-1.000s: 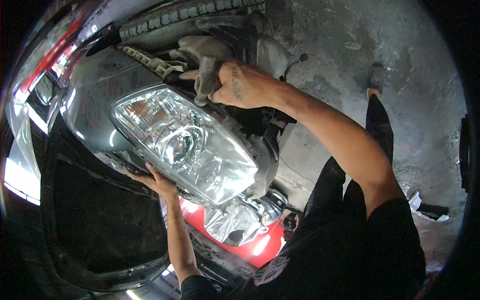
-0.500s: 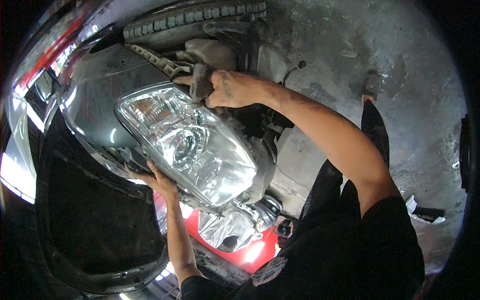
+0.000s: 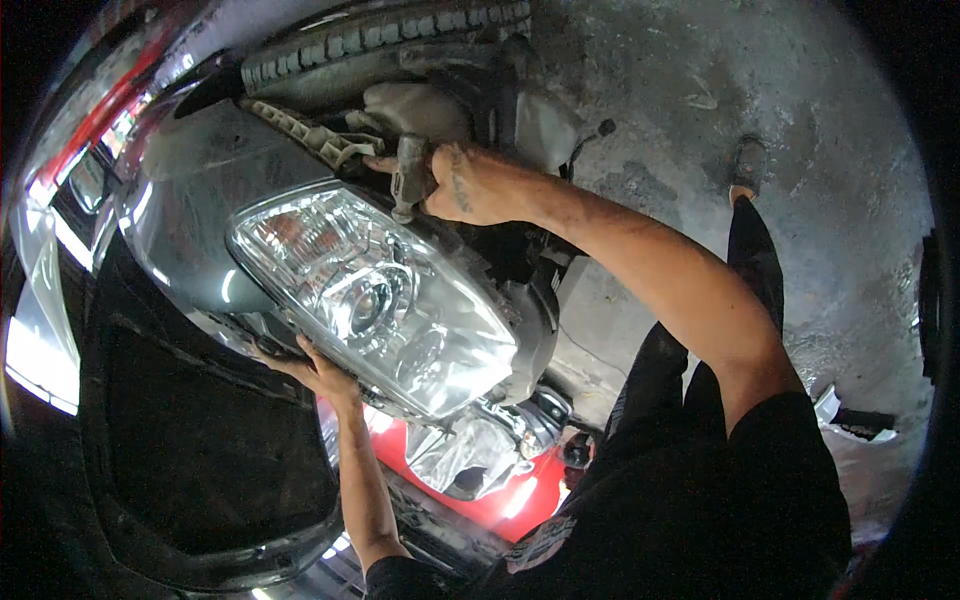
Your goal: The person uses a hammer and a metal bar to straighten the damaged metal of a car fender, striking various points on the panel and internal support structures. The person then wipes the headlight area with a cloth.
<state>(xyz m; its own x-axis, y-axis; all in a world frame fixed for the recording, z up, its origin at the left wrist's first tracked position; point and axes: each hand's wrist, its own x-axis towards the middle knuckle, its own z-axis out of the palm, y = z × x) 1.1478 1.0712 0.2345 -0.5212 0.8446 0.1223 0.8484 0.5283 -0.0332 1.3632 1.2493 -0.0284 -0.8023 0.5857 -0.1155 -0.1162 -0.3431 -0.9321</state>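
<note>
Stained grey concrete floor [image 3: 660, 110] is lying beyond a clear-lensed car headlight [image 3: 380, 300], which is adjoining a dark-grey fender [image 3: 205, 190]. Left hand [image 3: 322, 376] is bracing, fingers apart, near its edge; right hand [image 3: 462, 186] is gripping a grey-brown hammer-shaped tool [image 3: 409, 178]; steering that clear should be sparing the headlight.

- Headlight [image 3: 375, 300]: right beside the fender [image 3: 220, 190].
- Tire [image 3: 390, 38]: beyond both.
- Left hand [image 3: 322, 378]: at the headlight's near-left edge.
- Hood [image 3: 210, 450]: left of that hand.
- Right hand [image 3: 462, 186]: past the headlight's far edge, around a tool [image 3: 409, 178].
- Shoe [image 3: 750, 158]: on the floor [image 3: 660, 90], well right.
</note>
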